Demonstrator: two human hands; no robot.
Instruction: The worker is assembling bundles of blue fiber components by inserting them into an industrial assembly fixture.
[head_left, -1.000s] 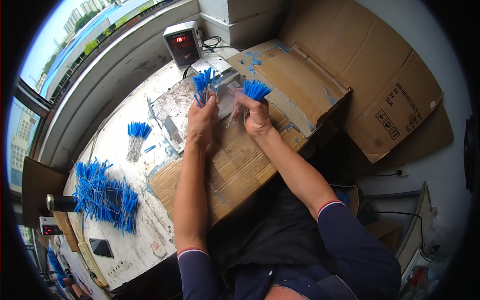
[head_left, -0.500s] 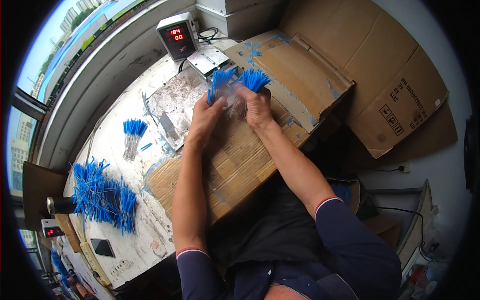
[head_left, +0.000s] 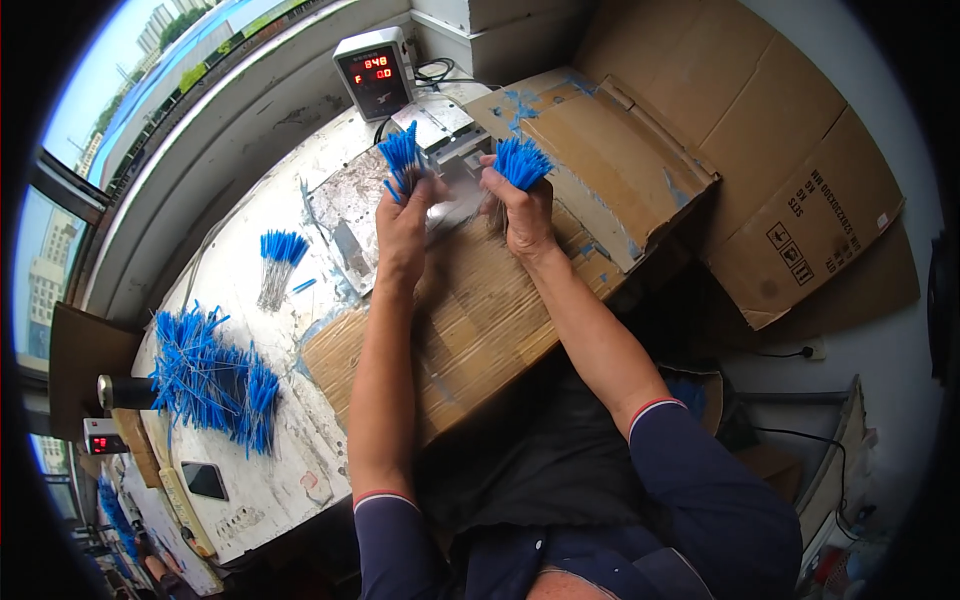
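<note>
Each hand grips a bundle of thin wire sticks with blue tips. My left hand [head_left: 408, 215] is closed round the lower part of one bundle [head_left: 400, 155], whose blue ends point up and fan slightly. To its right, my right hand [head_left: 522, 208] is wrapped round a second bundle [head_left: 522, 162], blue ends up and wires hanging below the fingers. A gap lies between the two hands, over a metal fixture [head_left: 460, 150]. Some of the left fingers are blurred.
A smaller bundle [head_left: 280, 262] and a large loose heap [head_left: 210, 370] of the same sticks lie on the white table [head_left: 310, 420]. A digital display box [head_left: 375, 75] stands at the back. Cardboard [head_left: 470, 320] covers the near edge; a phone [head_left: 205, 480] lies at left.
My hands have moved apart, the left one leftward with its bundle. The digits on the display differ. The whole view has shifted slightly.
</note>
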